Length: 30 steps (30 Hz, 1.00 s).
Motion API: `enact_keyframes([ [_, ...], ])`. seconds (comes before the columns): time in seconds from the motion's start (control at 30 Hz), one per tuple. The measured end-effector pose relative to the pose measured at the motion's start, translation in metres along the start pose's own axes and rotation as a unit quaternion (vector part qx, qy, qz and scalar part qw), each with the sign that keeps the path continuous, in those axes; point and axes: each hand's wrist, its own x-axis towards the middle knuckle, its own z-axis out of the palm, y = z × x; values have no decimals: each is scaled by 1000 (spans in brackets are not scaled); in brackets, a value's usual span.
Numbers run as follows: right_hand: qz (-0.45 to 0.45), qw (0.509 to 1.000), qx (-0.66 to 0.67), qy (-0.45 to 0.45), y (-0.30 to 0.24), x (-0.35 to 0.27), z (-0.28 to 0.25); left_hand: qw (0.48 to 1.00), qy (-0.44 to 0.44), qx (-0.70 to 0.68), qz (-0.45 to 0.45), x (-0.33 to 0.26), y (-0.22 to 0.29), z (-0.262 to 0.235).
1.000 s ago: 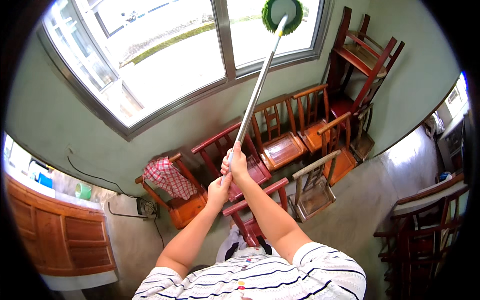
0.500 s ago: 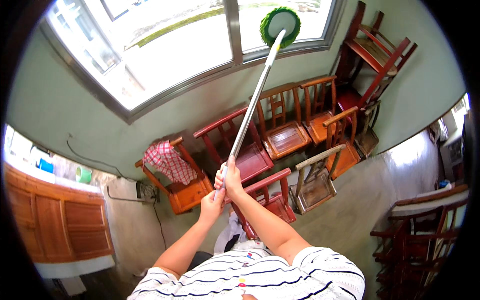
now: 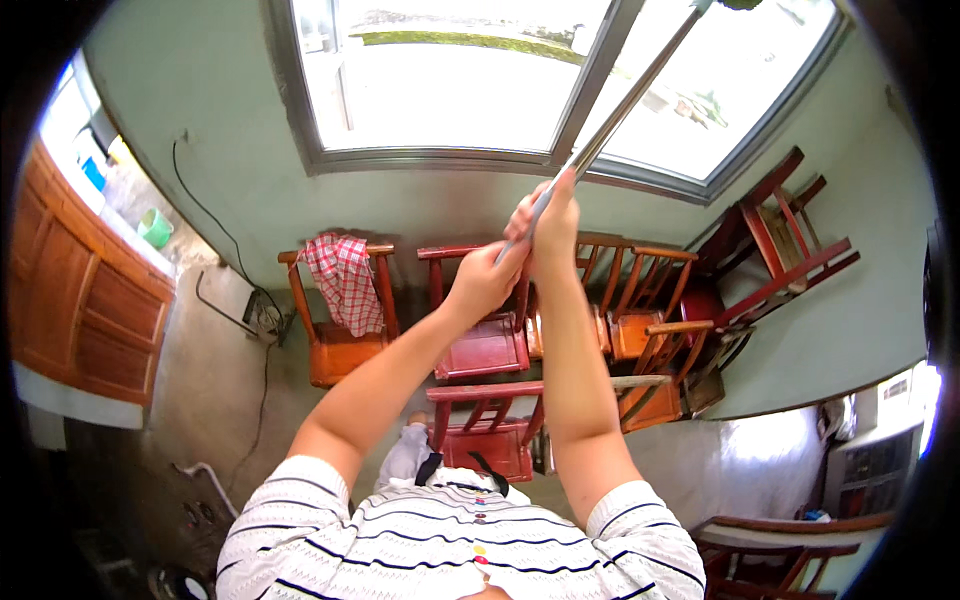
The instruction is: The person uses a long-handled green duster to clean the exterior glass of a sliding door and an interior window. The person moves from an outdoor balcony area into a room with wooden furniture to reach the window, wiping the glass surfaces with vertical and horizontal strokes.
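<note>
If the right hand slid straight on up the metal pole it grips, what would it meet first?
Probably nothing before the picture's top edge: above the right hand, the long metal pole runs bare across the grey-framed window; its green head is cut off.

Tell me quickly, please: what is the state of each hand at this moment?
Left hand: closed around the lower part of the long metal pole.
Right hand: closed around the same pole, just above the left hand.

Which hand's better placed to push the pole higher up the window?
Probably right hand: it grips the pole higher, arm nearly straight toward the window. Left hand sits lower, better for steadying.
</note>
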Motion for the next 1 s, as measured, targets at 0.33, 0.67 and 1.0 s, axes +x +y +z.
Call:
enact_keyframes([
  [0.33, 38, 998, 1, 43, 73, 5, -32, 999, 15, -21, -30, 5, -82, -27],
  [0.67, 182, 971, 87, 128, 213, -88, -57, 970, 82, 199, -115, -113, -157, -99],
  [1.0, 250, 955, 95, 130, 236, -129, -76, 966, 79, 186, -159, -155, -166, -99],
])
